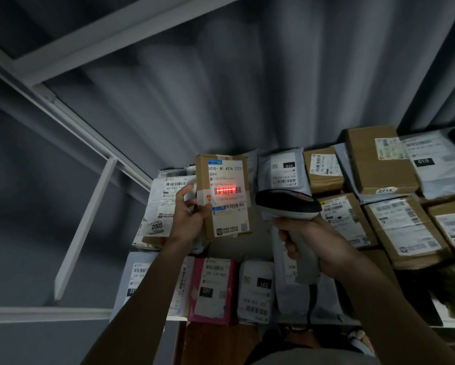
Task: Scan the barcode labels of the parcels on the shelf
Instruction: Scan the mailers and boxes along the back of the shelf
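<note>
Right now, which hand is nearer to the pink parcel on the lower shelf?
Left. The left hand grips a cardboard box almost straight above the pink parcel. The right hand, holding the scanner, is farther off to the right.

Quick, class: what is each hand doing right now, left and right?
Left hand: grips the cardboard parcel, holding its label up.
Right hand: grips the barcode scanner, whose red line falls on that label.
</note>
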